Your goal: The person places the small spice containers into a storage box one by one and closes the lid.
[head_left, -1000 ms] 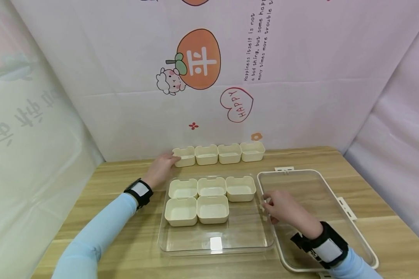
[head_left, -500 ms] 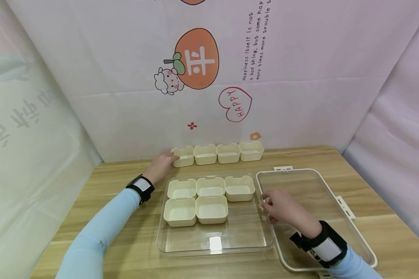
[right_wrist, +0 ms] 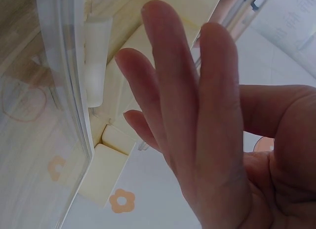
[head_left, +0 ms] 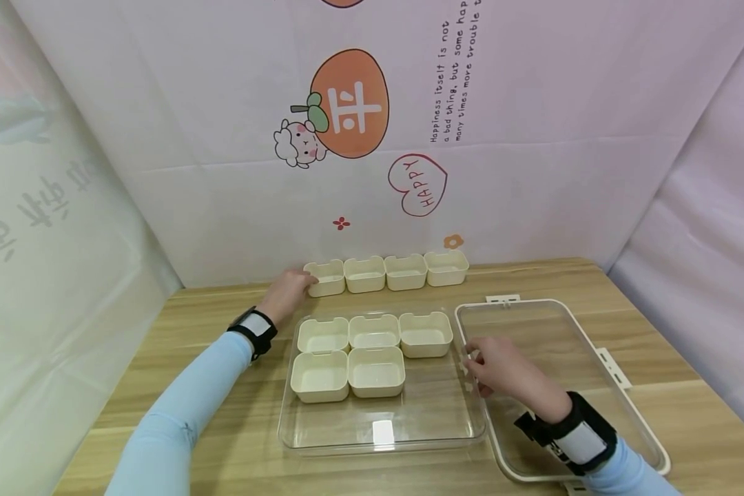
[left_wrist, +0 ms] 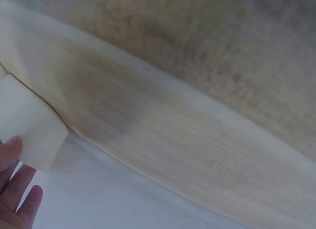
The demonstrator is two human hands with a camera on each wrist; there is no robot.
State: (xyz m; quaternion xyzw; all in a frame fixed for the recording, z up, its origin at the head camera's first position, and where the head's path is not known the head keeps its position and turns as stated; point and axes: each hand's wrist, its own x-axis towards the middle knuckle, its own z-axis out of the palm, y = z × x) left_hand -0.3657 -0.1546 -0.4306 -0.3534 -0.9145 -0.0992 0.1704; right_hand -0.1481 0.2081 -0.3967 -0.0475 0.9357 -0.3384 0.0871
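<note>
By the left hand (head_left: 287, 296), the leftmost cream bin (head_left: 328, 282) of the back row is gripped at its outer end, the thumb laid against its wall and the fingers curved round it. To the right of that hand, three matching bins (head_left: 406, 273) are lined up side by side with the gripped one, all upright with notched rims, and their pale floors can be seen through the open tops.

Between the two hands, a clear tray (head_left: 328, 435) is set on the wooden table (head_left: 235, 434). Five cream bins (head_left: 377, 375) are contained in it: three along its far side and two nearer, toward the left hand's side.

The right hand (head_left: 502, 368) is held open with relaxed fingers, nothing gripped, just beside the tray's right wall; whether the wall is touched cannot be told. Beneath that hand and forearm, a clear lid (head_left: 564, 358) with white edging and clips is laid flat. Beyond both hands, a printed cloth (head_left: 242, 213) is hung.
</note>
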